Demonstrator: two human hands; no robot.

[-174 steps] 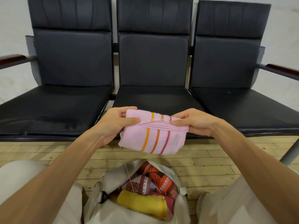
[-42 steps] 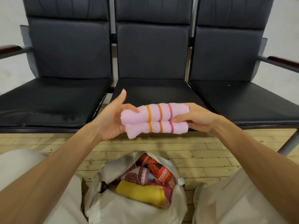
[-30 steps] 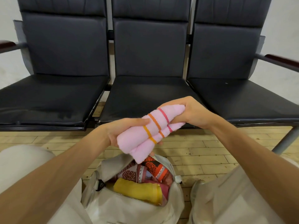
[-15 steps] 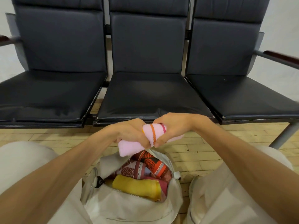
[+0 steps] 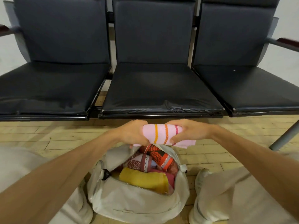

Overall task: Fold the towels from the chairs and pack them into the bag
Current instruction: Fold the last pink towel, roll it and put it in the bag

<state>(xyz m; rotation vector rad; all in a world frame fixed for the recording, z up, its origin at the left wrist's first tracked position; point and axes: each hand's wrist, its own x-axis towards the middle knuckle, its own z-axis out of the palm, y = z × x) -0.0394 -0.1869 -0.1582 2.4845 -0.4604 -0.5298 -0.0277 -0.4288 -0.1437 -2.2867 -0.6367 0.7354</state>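
Rolled pink towel with orange and pink stripes, held level just above the mouth of the open beige bag. Left hand grips its left end and right hand its right end, the fingers of both curled tight round the cloth. The bag stands on the wooden floor between the person's legs and holds a folded yellow towel and an orange patterned towel. Three black chairs stand behind.

floor: pale wood planks | wall: white, far side | trousers: light | shoe: pale, on floor
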